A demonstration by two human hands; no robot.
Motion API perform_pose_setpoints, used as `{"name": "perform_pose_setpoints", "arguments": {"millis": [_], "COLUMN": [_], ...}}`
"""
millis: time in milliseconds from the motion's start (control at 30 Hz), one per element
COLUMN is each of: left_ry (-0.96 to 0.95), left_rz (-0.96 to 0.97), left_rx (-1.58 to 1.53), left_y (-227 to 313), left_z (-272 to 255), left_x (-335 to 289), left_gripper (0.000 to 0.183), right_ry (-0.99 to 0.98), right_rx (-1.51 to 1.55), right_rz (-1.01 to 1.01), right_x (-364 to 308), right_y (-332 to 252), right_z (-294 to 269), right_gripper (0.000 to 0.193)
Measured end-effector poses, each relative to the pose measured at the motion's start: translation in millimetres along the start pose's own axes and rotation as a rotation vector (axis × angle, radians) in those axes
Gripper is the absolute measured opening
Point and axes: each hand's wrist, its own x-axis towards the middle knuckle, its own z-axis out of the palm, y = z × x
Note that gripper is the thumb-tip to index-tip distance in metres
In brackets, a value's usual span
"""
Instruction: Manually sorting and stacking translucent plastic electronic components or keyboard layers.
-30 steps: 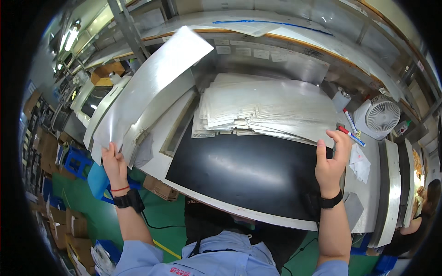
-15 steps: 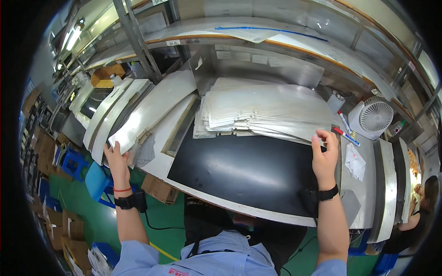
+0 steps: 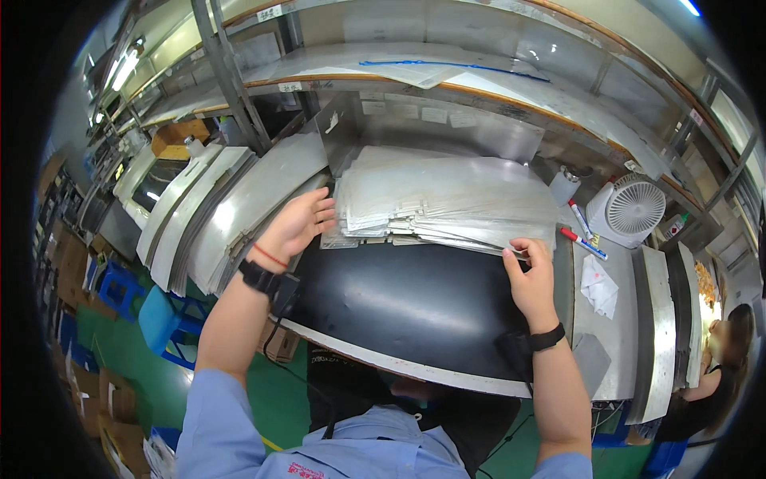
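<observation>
A pile of thin, silvery metal sheets (image 3: 455, 188), with notched near edges, lies unevenly stacked at the back of a black mat (image 3: 407, 299). My left hand (image 3: 299, 223) is beside the pile's left end, palm turned toward it, fingers apart and holding nothing. By the pile's near right corner is my right hand (image 3: 532, 279), its fingers loosely bent and the thumb apart. Nothing shows between them; whether the fingertips touch the top sheet I cannot tell. A second stack of metal sheets (image 3: 255, 203) slants along the bench to the left.
Behind the pile stands an upright metal panel (image 3: 447, 124) under a shelf (image 3: 479, 88). To the right are red and blue markers (image 3: 582, 243), a white fan (image 3: 628, 209), a crumpled tissue (image 3: 598, 287) and curved sheet stacks (image 3: 656, 335). A co-worker (image 3: 722, 375) is at far right.
My left hand has let go of the left stack's near end and moved right to the central pile. My right hand stays by the pile's right corner. The view has shifted slightly.
</observation>
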Motion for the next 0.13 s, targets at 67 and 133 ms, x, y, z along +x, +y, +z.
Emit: {"name": "perform_pose_setpoints", "arguments": {"millis": [67, 133], "left_ry": [0.014, 0.064], "left_rz": [-0.067, -0.117], "left_rx": [0.107, 0.195], "left_y": [-4, -8], "left_z": [4, 8], "left_x": [30, 55], "left_gripper": [0.042, 0.052], "right_ry": [-0.02, -0.02], "right_rx": [-0.012, -0.029], "right_rz": [0.0, 0.004], "right_x": [0, 1], "right_y": [0, 1], "right_z": [-1, -7], "right_gripper": [0.021, 0.021]}}
